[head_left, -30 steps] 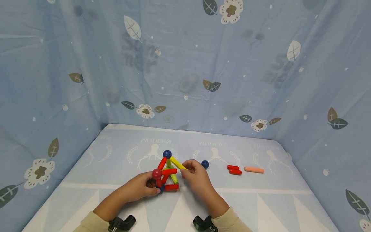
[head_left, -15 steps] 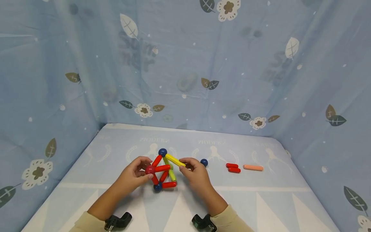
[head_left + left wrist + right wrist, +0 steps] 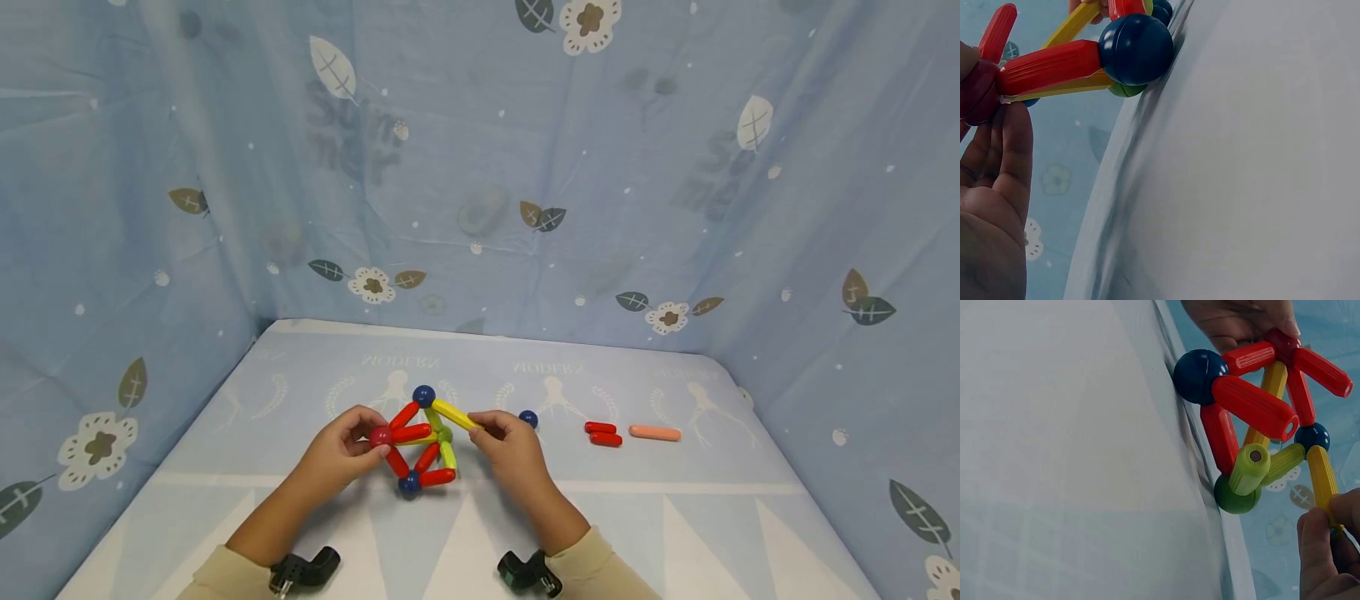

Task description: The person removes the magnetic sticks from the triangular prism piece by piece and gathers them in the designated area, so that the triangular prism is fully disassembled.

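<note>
A magnetic stick-and-ball frame of red, yellow and light green rods stands in front of me in the head view. My left hand (image 3: 345,446) pinches its red ball (image 3: 381,437) between thumb and fingers. Several red rods fan out from that ball, one with a free end. My right hand (image 3: 510,450) pinches the outer end of a yellow rod (image 3: 453,413), whose other end meets the top blue ball (image 3: 423,396). Low on the frame are another blue ball (image 3: 1200,376) and a green ball (image 3: 1237,497). Fingers hide the yellow rod's far tip.
Right of my right hand lies a loose blue ball (image 3: 528,418). Farther right are two red rods (image 3: 604,434) side by side and an orange rod (image 3: 655,433). A patterned blue curtain (image 3: 480,167) rises behind and beside the cloth-covered table (image 3: 637,533).
My left hand has moved up from the lower blue ball to the red ball. The frame has shifted slightly left and turned a little. My right hand still holds the yellow rod.
</note>
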A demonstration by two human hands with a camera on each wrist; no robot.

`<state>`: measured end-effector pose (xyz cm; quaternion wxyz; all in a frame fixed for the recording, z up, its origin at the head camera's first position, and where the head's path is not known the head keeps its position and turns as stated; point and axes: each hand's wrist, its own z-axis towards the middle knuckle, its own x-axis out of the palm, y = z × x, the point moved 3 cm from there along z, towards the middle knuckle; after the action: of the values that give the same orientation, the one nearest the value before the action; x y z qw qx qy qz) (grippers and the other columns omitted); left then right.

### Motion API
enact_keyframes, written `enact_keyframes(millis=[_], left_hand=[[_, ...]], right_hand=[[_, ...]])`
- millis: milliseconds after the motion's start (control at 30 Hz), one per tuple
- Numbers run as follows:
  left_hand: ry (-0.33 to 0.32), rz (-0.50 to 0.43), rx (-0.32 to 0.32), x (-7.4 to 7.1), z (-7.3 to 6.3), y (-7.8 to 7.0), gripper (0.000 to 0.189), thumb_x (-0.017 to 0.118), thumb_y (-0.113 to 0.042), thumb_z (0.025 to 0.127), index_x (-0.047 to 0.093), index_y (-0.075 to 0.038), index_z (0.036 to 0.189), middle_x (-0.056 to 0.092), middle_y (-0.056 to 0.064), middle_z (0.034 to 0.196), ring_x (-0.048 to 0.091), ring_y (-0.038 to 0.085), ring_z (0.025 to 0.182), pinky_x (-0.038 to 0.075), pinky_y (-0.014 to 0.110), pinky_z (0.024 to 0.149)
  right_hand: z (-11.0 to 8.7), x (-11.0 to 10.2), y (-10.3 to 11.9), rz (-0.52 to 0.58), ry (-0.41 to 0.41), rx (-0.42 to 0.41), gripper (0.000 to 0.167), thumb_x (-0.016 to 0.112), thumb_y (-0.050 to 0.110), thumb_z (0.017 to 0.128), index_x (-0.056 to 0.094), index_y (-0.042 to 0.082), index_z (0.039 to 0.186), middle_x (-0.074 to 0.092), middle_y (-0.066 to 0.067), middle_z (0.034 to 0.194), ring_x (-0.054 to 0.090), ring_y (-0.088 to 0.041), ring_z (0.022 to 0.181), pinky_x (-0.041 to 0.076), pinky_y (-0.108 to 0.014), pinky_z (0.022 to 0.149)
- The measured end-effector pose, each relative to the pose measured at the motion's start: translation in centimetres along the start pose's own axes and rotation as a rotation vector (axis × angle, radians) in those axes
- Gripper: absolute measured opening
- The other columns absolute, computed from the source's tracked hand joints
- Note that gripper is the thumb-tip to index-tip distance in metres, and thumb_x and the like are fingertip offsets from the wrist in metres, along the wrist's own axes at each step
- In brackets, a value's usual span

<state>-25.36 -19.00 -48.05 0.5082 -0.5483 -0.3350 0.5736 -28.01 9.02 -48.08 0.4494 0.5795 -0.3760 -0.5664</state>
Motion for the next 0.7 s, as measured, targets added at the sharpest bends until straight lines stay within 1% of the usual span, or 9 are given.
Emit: enact_keyframes(millis=[133, 300, 533, 700], left_hand=[[0.012, -0.003, -0.002, -0.03, 0.06, 0.03, 0.036, 0.082, -0.009, 0.090, 0.061, -0.006, 0.118, 0.062, 0.016, 0.114, 0.070, 0.025, 0.102, 0.059, 0.028, 0.089], [0.027, 0.004, -0.026, -0.15, 0.18, 0.17, 0.036, 0.082, -0.010, 0.090, 0.060, -0.005, 0.118, 0.061, 0.016, 0.114, 0.071, 0.024, 0.101, 0.060, 0.029, 0.088], [0.044, 0.021, -0.069, -0.49, 0.12, 0.55, 0.038, 0.083, -0.009, 0.088, 0.060, -0.005, 0.117, 0.062, 0.015, 0.112, 0.069, 0.022, 0.094, 0.060, 0.026, 0.083], [0.052, 0.025, -0.075, -0.57, 0.15, 0.63, 0.037, 0.083, -0.009, 0.088, 0.060, -0.005, 0.117, 0.062, 0.015, 0.111, 0.069, 0.023, 0.092, 0.060, 0.025, 0.082]], right_hand=[[0.19, 0.01, -0.26, -0.011, 0.002, 0.008, 0.017, 0.076, 0.017, 0.097, 0.080, 0.021, 0.113, 0.075, 0.002, 0.107, 0.066, -0.018, 0.099, 0.058, -0.027, 0.083], [0.15, 0.02, -0.14, -0.043, -0.013, 0.012, 0.015, 0.076, 0.016, 0.096, 0.080, 0.020, 0.111, 0.075, 0.002, 0.106, 0.066, -0.018, 0.098, 0.059, -0.028, 0.083], [-0.15, 0.04, 0.10, -0.080, -0.016, 0.033, 0.013, 0.076, 0.016, 0.096, 0.080, 0.021, 0.108, 0.074, 0.002, 0.103, 0.065, -0.018, 0.094, 0.059, -0.031, 0.084], [-0.14, -0.05, 0.26, -0.078, -0.011, 0.042, 0.014, 0.076, 0.015, 0.096, 0.080, 0.021, 0.108, 0.074, 0.001, 0.103, 0.065, -0.018, 0.094, 0.060, -0.032, 0.084]])
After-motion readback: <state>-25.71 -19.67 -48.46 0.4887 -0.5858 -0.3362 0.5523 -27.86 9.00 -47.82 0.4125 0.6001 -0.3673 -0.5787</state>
